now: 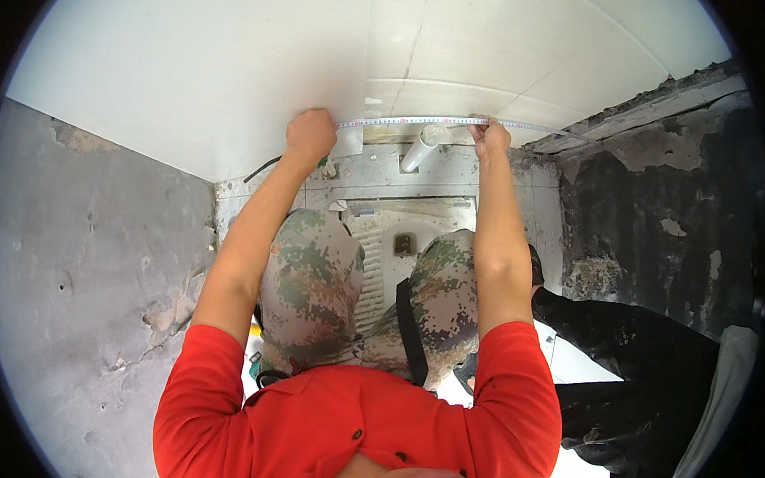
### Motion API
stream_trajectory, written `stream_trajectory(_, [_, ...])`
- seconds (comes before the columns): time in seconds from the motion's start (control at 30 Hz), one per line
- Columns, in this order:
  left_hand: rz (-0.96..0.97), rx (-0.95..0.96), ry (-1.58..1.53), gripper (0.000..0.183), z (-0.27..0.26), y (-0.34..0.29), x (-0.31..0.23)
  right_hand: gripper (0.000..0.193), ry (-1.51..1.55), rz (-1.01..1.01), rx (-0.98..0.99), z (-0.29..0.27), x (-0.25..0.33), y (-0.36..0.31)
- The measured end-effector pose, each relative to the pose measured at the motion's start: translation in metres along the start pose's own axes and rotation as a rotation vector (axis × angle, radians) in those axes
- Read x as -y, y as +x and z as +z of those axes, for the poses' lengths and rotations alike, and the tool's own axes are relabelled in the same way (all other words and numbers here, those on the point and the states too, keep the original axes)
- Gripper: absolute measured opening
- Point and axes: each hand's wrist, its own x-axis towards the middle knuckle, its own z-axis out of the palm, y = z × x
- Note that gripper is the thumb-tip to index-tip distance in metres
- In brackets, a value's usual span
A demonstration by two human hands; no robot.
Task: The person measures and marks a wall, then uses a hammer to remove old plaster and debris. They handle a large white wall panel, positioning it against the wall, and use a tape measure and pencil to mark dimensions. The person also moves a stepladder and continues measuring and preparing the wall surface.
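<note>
In the head view, a thin white measuring tape with printed markings [408,120] runs across the pale wall panels [498,53], reaching toward the right-hand wall. The person's bare left hand [311,133] is closed in a fist around its left end; the bare right hand [490,137], well apart, pinches it farther along. Between them a round white plastic pipe [419,149] stands tilted in the way, its top near the tape; whether they touch I cannot tell. A thin black hose [262,169] lies beside the left wrist. Below, knees in camouflage trousers [314,266] partly hide a white ribbed squat toilet pan [370,281]. A rough grey plaster wall [87,254] closes the left side, a blackened, peeling wall [653,223] the right, where another person's black-clothed legs [631,349] crowd close to the right elbow.
</note>
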Motion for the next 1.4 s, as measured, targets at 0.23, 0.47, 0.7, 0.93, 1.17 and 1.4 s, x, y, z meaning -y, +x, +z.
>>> stream_trajectory(0.23, [0.129, -0.080, 0.016, 0.029, 0.020, 0.020, 0.003, 0.022, 0.032, -0.037, -0.091, -0.041, -0.010, 0.047])
stream_trajectory(0.47, [0.037, -0.046, 0.027, 0.035, 0.005, 0.003, 0.000, 0.016, 0.026, 0.005, -0.056, 0.005, 0.005, -0.011])
stream_trajectory(0.7, [0.066, -0.043, 0.061, 0.034, 0.002, 0.002, -0.005, 0.014, 0.053, -0.004, -0.058, -0.007, -0.001, -0.003])
stream_trajectory(0.93, [0.152, -0.096, 0.082, 0.033, 0.017, 0.009, 0.004, 0.020, -0.005, -0.010, -0.098, -0.015, -0.009, 0.015])
stream_trajectory(1.17, [0.128, -0.124, 0.078, 0.035, 0.017, 0.004, 0.007, 0.024, 0.012, -0.018, -0.079, -0.007, 0.005, -0.015])
stream_trajectory(1.4, [0.194, -0.179, 0.077, 0.041, 0.018, 0.005, 0.009, 0.024, -0.011, -0.047, -0.079, -0.013, -0.002, 0.002])
